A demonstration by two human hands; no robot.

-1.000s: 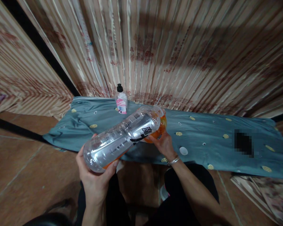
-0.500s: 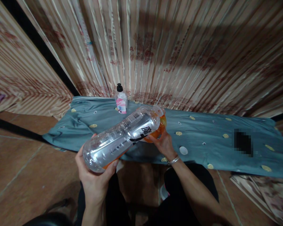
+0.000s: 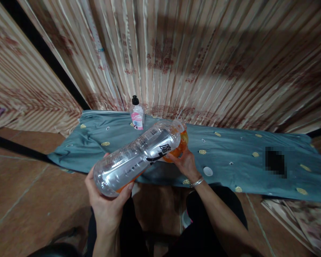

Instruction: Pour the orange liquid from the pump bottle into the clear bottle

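My left hand (image 3: 107,200) grips the base of a large clear plastic bottle (image 3: 136,157), tilted with its neck pointing away and down. A little orange liquid lies along the bottle's lower side. Its mouth meets a smaller container of orange liquid (image 3: 179,144), which my right hand (image 3: 186,164) holds from below over the blue-green cloth (image 3: 243,160). A white bottle cap (image 3: 208,171) lies on the cloth just right of my right wrist.
A small bottle with a black cap and pink label (image 3: 137,116) stands at the back of the cloth, against the striped curtain (image 3: 189,60). Brown tiled floor (image 3: 29,192) spreads to the left. My dark-trousered legs sit below the hands.
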